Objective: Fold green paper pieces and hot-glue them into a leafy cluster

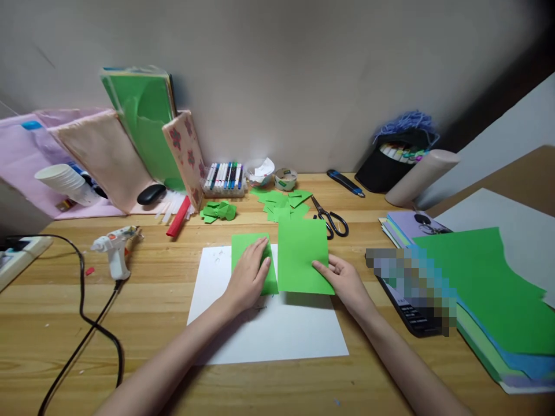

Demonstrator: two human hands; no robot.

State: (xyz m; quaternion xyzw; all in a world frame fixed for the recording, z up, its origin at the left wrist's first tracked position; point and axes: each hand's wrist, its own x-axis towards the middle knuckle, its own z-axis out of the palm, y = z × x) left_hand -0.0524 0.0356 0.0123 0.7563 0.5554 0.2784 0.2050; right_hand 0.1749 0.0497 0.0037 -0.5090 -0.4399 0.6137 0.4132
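Note:
My left hand (249, 274) rests with its fingers stretched out over a green paper piece (240, 248), which lies on a white sheet (299, 332). Between the thumb and fingers of my right hand (344, 280) is the right edge of a larger green paper sheet (302, 251), raised a little above the white sheet. Small dark marks show on the white sheet near my left hand. Just behind the held sheet lie black-handled scissors (332, 222), partly covered by it. Cut green scraps (281, 202) are spread farther back, and a small pile of green pieces (218, 211) sits left of them.
On the left stands a white glue gun (113, 254) with its black cable (82, 289). Markers (223, 176), a tape roll (285, 178) and a utility knife (346, 183) line the back. Stacked coloured paper (498, 289) and a partly blurred phone-like device (411, 306) occupy the right.

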